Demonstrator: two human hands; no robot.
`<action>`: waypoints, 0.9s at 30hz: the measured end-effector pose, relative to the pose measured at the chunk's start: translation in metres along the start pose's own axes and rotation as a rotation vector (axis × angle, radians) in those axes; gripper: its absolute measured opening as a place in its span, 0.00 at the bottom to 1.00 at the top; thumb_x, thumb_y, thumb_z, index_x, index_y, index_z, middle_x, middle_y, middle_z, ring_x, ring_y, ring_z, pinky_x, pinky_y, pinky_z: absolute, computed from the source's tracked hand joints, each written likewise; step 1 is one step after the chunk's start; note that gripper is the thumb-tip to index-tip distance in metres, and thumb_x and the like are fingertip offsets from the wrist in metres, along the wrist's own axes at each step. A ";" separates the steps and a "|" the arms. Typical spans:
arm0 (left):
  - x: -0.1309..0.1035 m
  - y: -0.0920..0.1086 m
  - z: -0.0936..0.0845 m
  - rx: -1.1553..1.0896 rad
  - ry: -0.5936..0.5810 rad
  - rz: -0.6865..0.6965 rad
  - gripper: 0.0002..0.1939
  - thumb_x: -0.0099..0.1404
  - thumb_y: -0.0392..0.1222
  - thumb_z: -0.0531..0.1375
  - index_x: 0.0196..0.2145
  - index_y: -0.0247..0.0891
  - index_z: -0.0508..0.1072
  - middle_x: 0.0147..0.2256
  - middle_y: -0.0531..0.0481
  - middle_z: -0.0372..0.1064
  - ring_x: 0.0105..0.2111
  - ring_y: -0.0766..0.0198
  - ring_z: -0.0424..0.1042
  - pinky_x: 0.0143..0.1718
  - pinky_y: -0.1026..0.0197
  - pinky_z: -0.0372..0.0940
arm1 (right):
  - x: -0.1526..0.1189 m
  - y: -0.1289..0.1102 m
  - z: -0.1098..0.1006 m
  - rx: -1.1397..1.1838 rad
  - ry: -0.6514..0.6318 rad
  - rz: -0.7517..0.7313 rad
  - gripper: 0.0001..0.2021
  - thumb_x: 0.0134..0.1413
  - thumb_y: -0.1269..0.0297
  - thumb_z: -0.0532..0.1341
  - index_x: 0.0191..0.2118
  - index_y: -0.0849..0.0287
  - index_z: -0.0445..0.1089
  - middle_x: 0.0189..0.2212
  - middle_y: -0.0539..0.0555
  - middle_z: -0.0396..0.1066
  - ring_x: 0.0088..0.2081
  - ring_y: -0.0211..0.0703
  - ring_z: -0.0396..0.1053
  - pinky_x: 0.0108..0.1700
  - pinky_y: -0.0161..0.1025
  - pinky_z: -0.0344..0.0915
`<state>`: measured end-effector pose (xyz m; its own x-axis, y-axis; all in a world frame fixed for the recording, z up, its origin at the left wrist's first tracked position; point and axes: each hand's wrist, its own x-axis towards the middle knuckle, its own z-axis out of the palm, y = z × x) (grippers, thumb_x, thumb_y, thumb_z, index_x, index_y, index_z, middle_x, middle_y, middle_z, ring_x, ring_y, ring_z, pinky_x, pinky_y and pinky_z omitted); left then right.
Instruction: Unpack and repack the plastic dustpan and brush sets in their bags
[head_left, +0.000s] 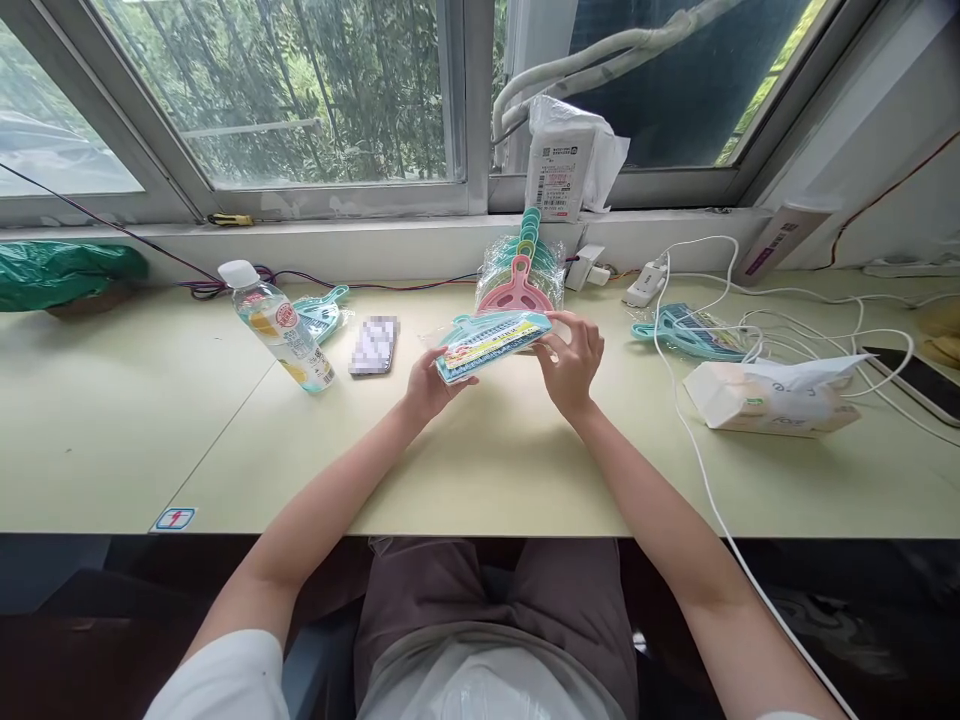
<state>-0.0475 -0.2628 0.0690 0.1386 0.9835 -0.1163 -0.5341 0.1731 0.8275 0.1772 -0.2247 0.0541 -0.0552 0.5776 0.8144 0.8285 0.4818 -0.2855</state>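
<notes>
Both of my hands hold up a clear-wrapped teal plastic packet (pixel 495 345) with a printed yellow, white and blue label, tilted above the table. My left hand (pixel 435 383) grips its left end, thumb along the lower edge. My right hand (pixel 572 362) closes on the right end with thumb and fingers. Just behind the packet, a pink plastic piece with holes (pixel 516 288) lies in front of a row of clear-wrapped teal handled pieces (pixel 529 228). What kind of article these are, I cannot tell.
On the left are a drink bottle (pixel 281 330), another teal packet (pixel 321 312) and a phone (pixel 373 346). To the right are more teal packets (pixel 694 335), a tissue box (pixel 772 402), a dark phone (pixel 919 383) and loose white cables (pixel 686 400). A white box (pixel 556 175) stands on the windowsill.
</notes>
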 end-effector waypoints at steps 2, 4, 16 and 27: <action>0.001 0.003 -0.003 -0.024 -0.004 -0.007 0.20 0.63 0.47 0.53 0.50 0.34 0.68 0.47 0.42 0.73 0.43 0.55 0.75 0.38 0.58 0.75 | -0.001 0.001 -0.001 0.028 -0.043 -0.031 0.14 0.63 0.55 0.52 0.35 0.53 0.72 0.54 0.55 0.68 0.58 0.53 0.61 0.57 0.51 0.53; 0.004 0.007 -0.007 -0.027 -0.036 0.008 0.22 0.64 0.49 0.51 0.51 0.34 0.68 0.47 0.41 0.73 0.43 0.55 0.75 0.35 0.58 0.76 | -0.003 0.002 -0.001 0.084 -0.127 -0.076 0.13 0.64 0.55 0.52 0.33 0.53 0.69 0.54 0.54 0.68 0.56 0.50 0.65 0.57 0.50 0.52; 0.018 0.019 -0.025 -0.077 -0.016 -0.156 0.21 0.68 0.44 0.47 0.52 0.27 0.65 0.33 0.43 0.76 0.25 0.63 0.75 0.25 0.62 0.74 | -0.003 0.008 0.012 0.126 -0.218 -0.334 0.13 0.67 0.59 0.50 0.32 0.55 0.64 0.46 0.52 0.76 0.37 0.41 0.73 0.48 0.43 0.58; 0.020 0.022 -0.032 0.033 0.078 -0.170 0.23 0.59 0.30 0.51 0.52 0.25 0.64 0.32 0.43 0.76 0.24 0.65 0.74 0.25 0.67 0.72 | -0.005 0.003 0.010 -0.093 -0.205 -0.416 0.14 0.68 0.63 0.47 0.36 0.57 0.69 0.49 0.54 0.73 0.35 0.41 0.71 0.32 0.40 0.58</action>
<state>-0.0829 -0.2378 0.0675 0.1588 0.9416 -0.2970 -0.4808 0.3364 0.8097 0.1743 -0.2190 0.0440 -0.4941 0.4712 0.7306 0.7586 0.6442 0.0975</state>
